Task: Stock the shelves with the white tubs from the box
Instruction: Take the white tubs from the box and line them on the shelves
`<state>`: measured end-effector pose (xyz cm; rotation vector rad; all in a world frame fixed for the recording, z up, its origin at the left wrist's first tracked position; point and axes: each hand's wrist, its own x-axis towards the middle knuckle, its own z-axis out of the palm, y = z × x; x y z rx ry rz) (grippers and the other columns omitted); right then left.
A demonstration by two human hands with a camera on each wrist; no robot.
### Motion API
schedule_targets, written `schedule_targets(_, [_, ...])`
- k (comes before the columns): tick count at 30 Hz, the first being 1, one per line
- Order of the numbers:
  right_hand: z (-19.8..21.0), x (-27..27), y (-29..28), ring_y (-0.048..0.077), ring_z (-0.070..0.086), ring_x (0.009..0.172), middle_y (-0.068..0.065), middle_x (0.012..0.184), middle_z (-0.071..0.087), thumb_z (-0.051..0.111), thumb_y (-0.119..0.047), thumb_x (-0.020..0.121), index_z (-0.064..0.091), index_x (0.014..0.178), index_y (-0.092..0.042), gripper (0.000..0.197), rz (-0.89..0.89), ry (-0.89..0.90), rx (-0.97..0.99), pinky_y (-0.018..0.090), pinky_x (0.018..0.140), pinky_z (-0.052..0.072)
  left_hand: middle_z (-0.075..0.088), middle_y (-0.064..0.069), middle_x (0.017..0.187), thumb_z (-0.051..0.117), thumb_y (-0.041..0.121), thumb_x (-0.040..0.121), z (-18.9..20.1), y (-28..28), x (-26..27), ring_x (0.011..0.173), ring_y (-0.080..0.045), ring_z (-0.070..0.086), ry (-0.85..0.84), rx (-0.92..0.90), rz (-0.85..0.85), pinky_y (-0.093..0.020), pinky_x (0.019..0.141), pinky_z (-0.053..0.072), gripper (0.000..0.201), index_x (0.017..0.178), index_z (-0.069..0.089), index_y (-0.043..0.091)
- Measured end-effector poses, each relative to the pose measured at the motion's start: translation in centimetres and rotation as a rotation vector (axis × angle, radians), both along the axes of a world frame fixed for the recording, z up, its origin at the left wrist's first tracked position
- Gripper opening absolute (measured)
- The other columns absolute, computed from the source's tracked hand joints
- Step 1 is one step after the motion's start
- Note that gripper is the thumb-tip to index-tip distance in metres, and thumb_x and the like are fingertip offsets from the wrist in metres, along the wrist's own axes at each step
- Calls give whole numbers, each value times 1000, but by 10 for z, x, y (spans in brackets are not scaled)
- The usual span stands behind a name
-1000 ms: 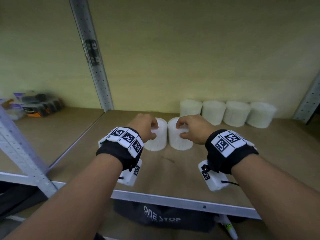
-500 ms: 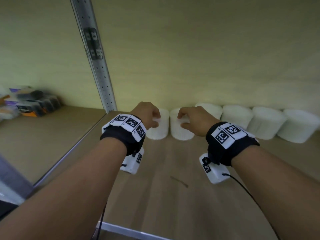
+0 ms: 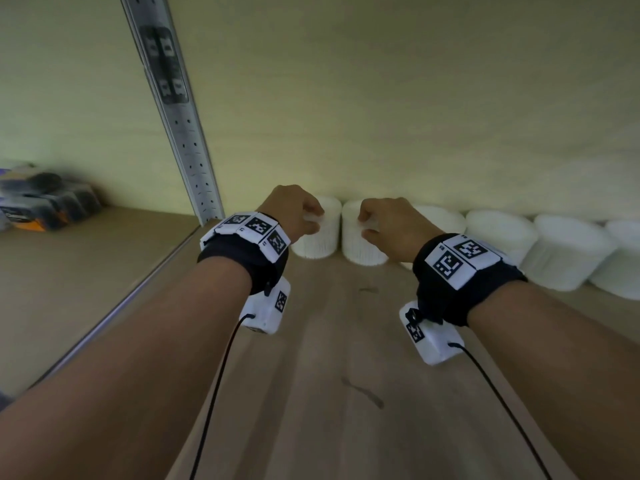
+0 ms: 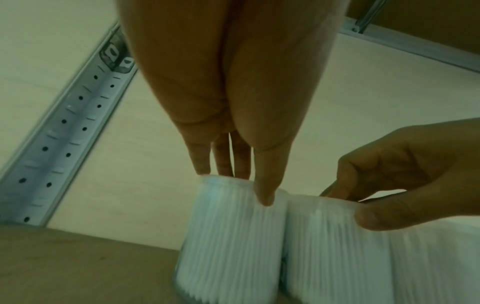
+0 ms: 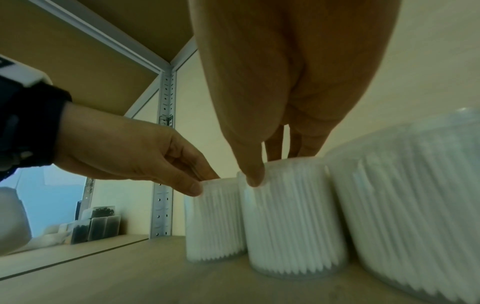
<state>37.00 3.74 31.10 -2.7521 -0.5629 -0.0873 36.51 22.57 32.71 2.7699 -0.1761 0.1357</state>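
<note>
Both hands are setting tubs against the back edge of the wooden shelf (image 3: 311, 393), at the left end of a row of white ribbed plastic tubs (image 3: 568, 251) that runs toward the back right corner. The left hand (image 3: 294, 211) pinches the top rim of the leftmost white tub (image 3: 317, 237), thumb on the front wall and fingers (image 4: 221, 164) over the top; the right hand (image 3: 388, 223) holds the neighbouring white tub (image 3: 360, 242) the same way. The two tubs stand just beside each other, perhaps touching (the left wrist view shows barely a gap).

To finish well, I judge each tub should be pressed flat on its base, nudged snug to the row and the back wall, and let go straight upward so the light plastic does not tip or drag.

Each tub stands upright, its long axis vertical, lid up; the ribs run top to bottom. The perforated grey metal upright (image 3: 180, 133) rises near the left tub.
</note>
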Motion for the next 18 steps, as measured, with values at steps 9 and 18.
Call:
schedule_targets(9, [3, -10, -4, 25, 42, 125, 9, 132, 48, 58, -21, 93, 46, 133, -14, 43, 0, 26, 21, 30, 97, 37, 45, -4, 144, 63, 27, 89, 2, -1, -10, 131, -23, 43, 45, 60, -17, -30, 104, 35, 49, 136, 49, 18])
schedule_targets(18, [24, -94, -24, 24, 46, 124, 8, 132, 53, 58, -25, 90, 51, 132, -13, 43, -53, -19, 42, 30, 96, 40, 48, -6, 137, 65, 32, 86, 17, -19, -89, 123, -22, 49, 47, 8, -42, -28, 97, 38, 51, 133, 50, 17])
